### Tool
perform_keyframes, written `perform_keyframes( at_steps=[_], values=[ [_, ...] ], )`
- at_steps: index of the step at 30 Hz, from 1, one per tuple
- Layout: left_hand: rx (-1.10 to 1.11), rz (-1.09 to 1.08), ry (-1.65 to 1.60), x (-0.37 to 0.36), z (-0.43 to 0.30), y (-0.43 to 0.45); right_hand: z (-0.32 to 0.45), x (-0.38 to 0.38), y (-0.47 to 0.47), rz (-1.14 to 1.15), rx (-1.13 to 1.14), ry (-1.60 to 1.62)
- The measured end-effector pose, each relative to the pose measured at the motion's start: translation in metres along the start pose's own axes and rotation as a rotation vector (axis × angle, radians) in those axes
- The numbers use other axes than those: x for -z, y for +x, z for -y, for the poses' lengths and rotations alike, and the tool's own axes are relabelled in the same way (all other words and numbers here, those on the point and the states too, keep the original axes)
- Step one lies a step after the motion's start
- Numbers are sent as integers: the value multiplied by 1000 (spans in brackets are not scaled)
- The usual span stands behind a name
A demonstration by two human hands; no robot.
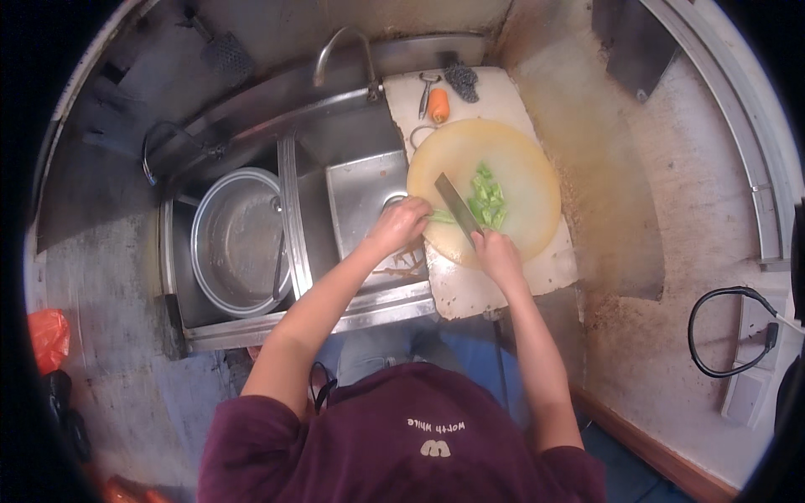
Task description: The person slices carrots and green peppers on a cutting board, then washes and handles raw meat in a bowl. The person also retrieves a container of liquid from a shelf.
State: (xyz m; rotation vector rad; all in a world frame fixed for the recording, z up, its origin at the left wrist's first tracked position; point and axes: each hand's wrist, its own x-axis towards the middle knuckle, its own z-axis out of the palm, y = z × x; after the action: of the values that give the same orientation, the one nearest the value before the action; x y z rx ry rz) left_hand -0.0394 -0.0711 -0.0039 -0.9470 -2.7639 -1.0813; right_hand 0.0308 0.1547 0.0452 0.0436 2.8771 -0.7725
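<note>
On a round, yellowish cutting board (pixel 534 163) lies a small heap of cut green pepper pieces (pixel 487 198). My right hand (pixel 499 254) is closed around the handle of a kitchen knife. The knife's wide blade (pixel 458 202) points away to the upper left, between the heap and a strip of green vegetable (pixel 442 215). At the board's left edge, my left hand (pixel 402 223) grips the far end of that strip with its fingertips. The knife's handle is mostly hidden in my right hand.
Behind the board lie a carrot piece (pixel 439 105), a peeler (pixel 425 97) and a dark scouring pad (pixel 462 82). Left of the board is a steel sink (pixel 352 144) with brown peelings (pixel 405 264) and a curved faucet (pixel 344 34). A large metal pot (pixel 236 245) stands in the left basin.
</note>
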Motion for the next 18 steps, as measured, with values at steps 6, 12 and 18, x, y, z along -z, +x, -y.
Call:
perform_keyframes(
  at_steps=[6, 12, 18],
  values=[
    [198, -90, -127, -7, -27, -7, 14, 15, -24, 17, -84, -14],
    [216, -122, -174, -13, -32, -14, 31, 19, -26, 114, -25, -111],
    [211, -84, -176, -13, -30, -13, 27, 9, 0, 96, 2, -93]
  ],
)
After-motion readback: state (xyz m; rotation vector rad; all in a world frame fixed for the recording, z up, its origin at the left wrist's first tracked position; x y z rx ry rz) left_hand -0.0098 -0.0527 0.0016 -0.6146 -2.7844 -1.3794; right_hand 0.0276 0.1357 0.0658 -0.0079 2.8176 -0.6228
